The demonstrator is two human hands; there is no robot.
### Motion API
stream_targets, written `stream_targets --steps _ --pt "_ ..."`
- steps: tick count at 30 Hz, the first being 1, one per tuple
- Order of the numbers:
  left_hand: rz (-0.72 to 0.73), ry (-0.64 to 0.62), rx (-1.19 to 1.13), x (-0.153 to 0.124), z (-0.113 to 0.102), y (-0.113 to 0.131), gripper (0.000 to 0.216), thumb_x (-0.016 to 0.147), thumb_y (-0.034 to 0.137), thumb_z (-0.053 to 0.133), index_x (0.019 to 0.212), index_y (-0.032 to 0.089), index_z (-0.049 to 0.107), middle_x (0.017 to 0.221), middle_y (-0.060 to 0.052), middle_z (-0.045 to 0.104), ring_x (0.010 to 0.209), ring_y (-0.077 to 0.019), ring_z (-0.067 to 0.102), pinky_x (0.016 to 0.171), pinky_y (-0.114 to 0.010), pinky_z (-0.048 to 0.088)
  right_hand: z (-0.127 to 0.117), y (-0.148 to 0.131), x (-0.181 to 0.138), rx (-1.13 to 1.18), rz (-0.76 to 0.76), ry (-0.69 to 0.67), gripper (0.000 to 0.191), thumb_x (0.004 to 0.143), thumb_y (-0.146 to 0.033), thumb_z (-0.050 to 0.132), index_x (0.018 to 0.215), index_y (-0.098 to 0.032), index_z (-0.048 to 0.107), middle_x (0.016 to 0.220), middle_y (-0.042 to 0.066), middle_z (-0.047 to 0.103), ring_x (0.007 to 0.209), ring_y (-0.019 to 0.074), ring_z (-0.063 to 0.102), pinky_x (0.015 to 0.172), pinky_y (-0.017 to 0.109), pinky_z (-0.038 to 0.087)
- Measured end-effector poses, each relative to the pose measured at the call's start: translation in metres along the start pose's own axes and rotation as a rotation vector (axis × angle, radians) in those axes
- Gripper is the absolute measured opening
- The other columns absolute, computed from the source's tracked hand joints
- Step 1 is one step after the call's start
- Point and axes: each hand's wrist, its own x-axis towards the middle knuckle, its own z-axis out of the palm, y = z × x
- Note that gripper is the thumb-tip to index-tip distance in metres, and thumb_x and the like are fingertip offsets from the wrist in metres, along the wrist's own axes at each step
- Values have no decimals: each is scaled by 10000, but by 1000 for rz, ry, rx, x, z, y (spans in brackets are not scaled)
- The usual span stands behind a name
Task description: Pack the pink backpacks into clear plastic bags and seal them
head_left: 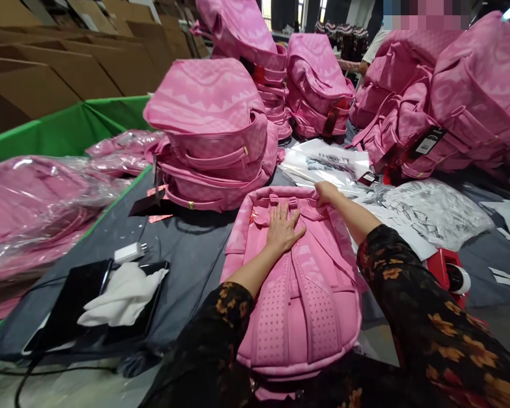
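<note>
A pink backpack (340,306) lies in front of me with its back panel and perforated shoulder straps facing up. My left hand (283,229) rests flat on the upper back panel, fingers spread, just below the strap loops. At the top right corner of the bag, my right hand (326,194) is closed around the padded edge. Its fingertips are partly hidden behind that edge. Right behind the bag stands a stack of pink backpacks (208,119), with a dark hang tag (147,203) dangling at its left side.
Plastic-wrapped backpacks (29,204) fill a green-edged bin (89,116) on the left. Two dark tablets (74,294), a white cloth (123,297) and a white charger (130,252) lie nearby. To the right are a red tape dispenser (440,266), a clear bag of labels (437,209) and more backpacks (476,85). A person stands behind.
</note>
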Motion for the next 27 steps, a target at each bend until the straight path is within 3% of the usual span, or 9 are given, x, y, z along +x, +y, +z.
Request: stream_targets --steps 6,11,14,17,20,23,25,27 --pt "49 12 20 -12 3 6 690 957 609 534 1578 317 457 1721 -85 265 1605 -367 173 1305 -574 121 -8 16 -14 -49 -224 -55 452 769 -395 860 1159 -210 724 1154 112 760 1086 287 695 836 296 471" --pt "57 16 -4 -7 10 6 716 929 621 568 1574 328 462 1727 -71 251 1603 -389 153 1297 -593 97 2 17 -2 -12 -53 -5 440 748 -463 872 1095 -225 743 1167 115 748 1119 324 676 847 333 482" --pt "26 -8 -26 8 10 4 689 928 600 574 1555 325 489 1709 -68 299 1594 -401 170 1291 -598 88 2 1 -13 13 50 47 457 801 -390 832 1191 -183 712 1249 150 709 1159 335 651 875 353 495" --pt "11 52 -72 13 8 3 656 943 531 564 1541 268 497 1643 -109 406 1560 -381 260 1282 -567 141 4 -18 -60 32 50 176 505 889 -274 726 1350 -101 617 1396 223 610 1266 346 583 961 384 481" --pt "-62 128 -142 11 8 3 571 948 499 545 1390 142 606 1443 -207 570 1428 -411 416 1216 -585 250 14 -24 -136 52 6 242 380 980 -313 609 1299 -111 649 1430 238 579 1302 357 547 994 408 452" --pt "-89 111 -223 15 10 1 427 922 550 577 1002 155 716 1205 -222 669 1316 -454 462 1137 -639 285 26 -15 -211 179 92 51 394 1013 -512 532 1072 -168 714 1146 191 712 1044 313 657 803 353 458" --pt "-107 69 -302 25 12 -2 361 845 541 696 747 194 664 1007 -194 697 1263 -467 466 1087 -657 295 31 -8 -244 341 105 -128 463 965 -625 564 912 -185 696 903 123 723 817 242 652 675 303 402" --pt "-166 27 -412 36 15 -6 376 736 450 824 591 210 572 780 -145 652 1204 -454 483 1031 -637 324 36 -6 -260 526 27 -200 486 887 -667 644 811 -187 657 750 56 679 690 178 588 609 272 348"
